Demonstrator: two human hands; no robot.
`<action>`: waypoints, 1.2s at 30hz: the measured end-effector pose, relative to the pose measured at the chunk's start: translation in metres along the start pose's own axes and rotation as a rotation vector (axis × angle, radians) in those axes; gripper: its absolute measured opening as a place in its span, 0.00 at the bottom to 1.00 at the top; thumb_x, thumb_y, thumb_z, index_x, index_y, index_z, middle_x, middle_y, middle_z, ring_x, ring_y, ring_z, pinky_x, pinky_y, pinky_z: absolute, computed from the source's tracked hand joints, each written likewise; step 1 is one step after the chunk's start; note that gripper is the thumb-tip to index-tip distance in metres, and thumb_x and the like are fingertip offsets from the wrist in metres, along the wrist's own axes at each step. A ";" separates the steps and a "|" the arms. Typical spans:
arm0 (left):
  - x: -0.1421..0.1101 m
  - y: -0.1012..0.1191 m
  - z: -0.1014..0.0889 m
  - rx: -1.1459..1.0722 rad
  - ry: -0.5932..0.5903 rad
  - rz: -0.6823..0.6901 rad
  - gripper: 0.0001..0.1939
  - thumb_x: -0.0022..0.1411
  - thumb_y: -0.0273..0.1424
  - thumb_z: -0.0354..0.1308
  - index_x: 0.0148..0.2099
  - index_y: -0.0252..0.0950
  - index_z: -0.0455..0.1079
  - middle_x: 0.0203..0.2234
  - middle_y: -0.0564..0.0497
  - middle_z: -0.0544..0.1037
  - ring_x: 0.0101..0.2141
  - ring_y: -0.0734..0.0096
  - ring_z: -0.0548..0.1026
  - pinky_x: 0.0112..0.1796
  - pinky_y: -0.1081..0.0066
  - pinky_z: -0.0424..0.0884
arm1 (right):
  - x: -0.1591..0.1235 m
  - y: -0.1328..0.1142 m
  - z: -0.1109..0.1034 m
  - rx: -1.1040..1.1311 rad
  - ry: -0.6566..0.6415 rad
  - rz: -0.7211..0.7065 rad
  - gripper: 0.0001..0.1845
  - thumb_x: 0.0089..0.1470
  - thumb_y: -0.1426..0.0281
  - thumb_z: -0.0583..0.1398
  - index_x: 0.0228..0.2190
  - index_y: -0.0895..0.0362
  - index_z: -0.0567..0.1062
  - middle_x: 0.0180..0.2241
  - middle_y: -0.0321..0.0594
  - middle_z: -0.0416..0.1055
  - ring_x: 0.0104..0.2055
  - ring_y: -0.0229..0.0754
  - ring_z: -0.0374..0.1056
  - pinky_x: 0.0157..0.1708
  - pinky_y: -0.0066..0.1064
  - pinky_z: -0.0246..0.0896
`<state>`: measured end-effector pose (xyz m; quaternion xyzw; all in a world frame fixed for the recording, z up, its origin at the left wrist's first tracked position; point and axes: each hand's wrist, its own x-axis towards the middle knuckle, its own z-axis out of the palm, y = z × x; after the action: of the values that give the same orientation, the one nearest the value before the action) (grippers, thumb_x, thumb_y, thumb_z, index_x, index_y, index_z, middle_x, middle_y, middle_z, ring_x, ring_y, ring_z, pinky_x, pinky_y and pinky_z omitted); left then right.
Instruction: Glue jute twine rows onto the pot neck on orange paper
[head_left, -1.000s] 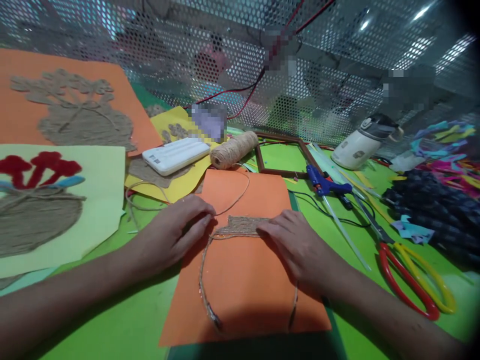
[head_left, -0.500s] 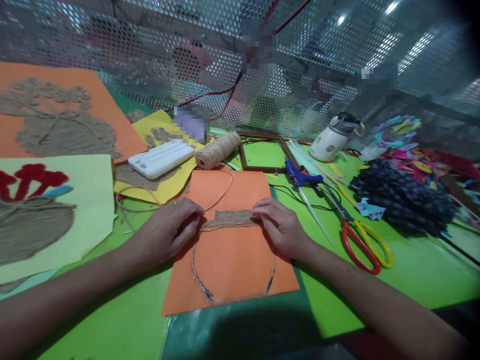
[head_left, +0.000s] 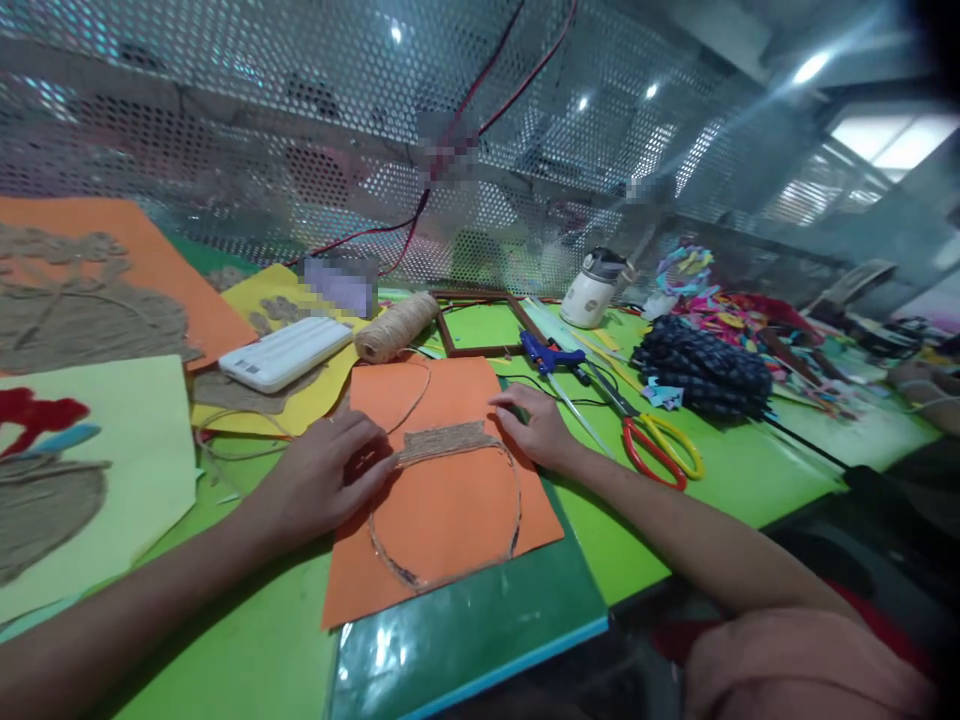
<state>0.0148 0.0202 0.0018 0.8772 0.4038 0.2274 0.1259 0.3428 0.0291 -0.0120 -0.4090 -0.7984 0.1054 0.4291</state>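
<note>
An orange sheet of paper [head_left: 450, 520] carries a rounded jar-like outline of jute twine, crossed near its top by a band of twine rows [head_left: 444, 440]. My left hand [head_left: 322, 475] is at the band's left end, fingers closed on the jute twine [head_left: 418, 400] that curves over the paper's upper part. Its fingertips partly hide that end. Just off the band's upper right corner is my right hand [head_left: 536, 428], holding nothing, its thumb and fingers slightly apart. Under the paper lies a shiny green folder [head_left: 480, 640].
A twine spool [head_left: 397, 327], white power-bank-like device [head_left: 285, 354] and brown frame [head_left: 480, 350] lie behind the paper. To the right are a blue glue gun [head_left: 551, 354], scissors [head_left: 660, 450], dark cloth [head_left: 701, 365] and a white bottle [head_left: 592, 290]. Finished twine pictures [head_left: 142, 470] lie left.
My right hand has come off the band's right end and its fingers have parted. My left hand stays at the left end. The view has turned to the right.
</note>
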 end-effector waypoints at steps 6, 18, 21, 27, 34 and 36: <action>0.002 0.008 -0.001 0.054 0.031 0.045 0.17 0.71 0.45 0.54 0.36 0.38 0.71 0.31 0.47 0.75 0.32 0.61 0.71 0.35 0.62 0.63 | 0.004 0.000 -0.012 0.064 -0.164 -0.056 0.07 0.64 0.74 0.62 0.34 0.55 0.79 0.32 0.40 0.78 0.37 0.45 0.73 0.42 0.38 0.69; 0.011 0.009 -0.010 0.062 -0.098 0.068 0.18 0.72 0.43 0.50 0.39 0.36 0.74 0.34 0.46 0.76 0.36 0.60 0.75 0.39 0.62 0.70 | 0.015 -0.002 -0.028 0.035 -0.428 -0.172 0.07 0.58 0.78 0.68 0.29 0.57 0.80 0.32 0.42 0.77 0.38 0.45 0.72 0.43 0.37 0.68; 0.018 0.013 -0.012 0.068 -0.151 0.092 0.18 0.72 0.43 0.50 0.39 0.36 0.75 0.35 0.46 0.76 0.36 0.60 0.75 0.39 0.61 0.71 | 0.021 0.003 -0.039 -0.025 -0.407 -0.129 0.07 0.62 0.77 0.65 0.31 0.58 0.81 0.33 0.43 0.77 0.38 0.45 0.71 0.42 0.38 0.67; 0.021 0.019 -0.010 0.161 -0.201 0.097 0.18 0.72 0.44 0.50 0.38 0.37 0.72 0.34 0.46 0.73 0.35 0.57 0.72 0.37 0.59 0.67 | 0.023 -0.003 -0.050 -0.081 -0.504 -0.110 0.08 0.63 0.78 0.66 0.31 0.58 0.81 0.34 0.43 0.77 0.39 0.44 0.72 0.43 0.36 0.68; 0.014 0.014 -0.009 0.159 -0.178 0.134 0.15 0.71 0.43 0.50 0.38 0.38 0.68 0.34 0.46 0.72 0.34 0.58 0.70 0.36 0.58 0.67 | 0.016 -0.019 -0.037 -0.194 -0.603 -0.136 0.06 0.64 0.75 0.65 0.32 0.57 0.79 0.36 0.45 0.74 0.42 0.47 0.68 0.42 0.38 0.61; 0.011 0.011 -0.008 0.132 -0.166 0.139 0.15 0.72 0.43 0.50 0.38 0.38 0.68 0.34 0.47 0.72 0.34 0.58 0.71 0.36 0.59 0.67 | 0.015 -0.018 -0.034 -0.227 -0.615 -0.141 0.08 0.65 0.76 0.64 0.31 0.57 0.78 0.35 0.45 0.73 0.41 0.46 0.66 0.41 0.37 0.59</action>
<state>0.0244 0.0224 0.0164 0.9252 0.3443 0.1353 0.0847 0.3543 0.0222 0.0273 -0.3469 -0.9236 0.1043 0.1257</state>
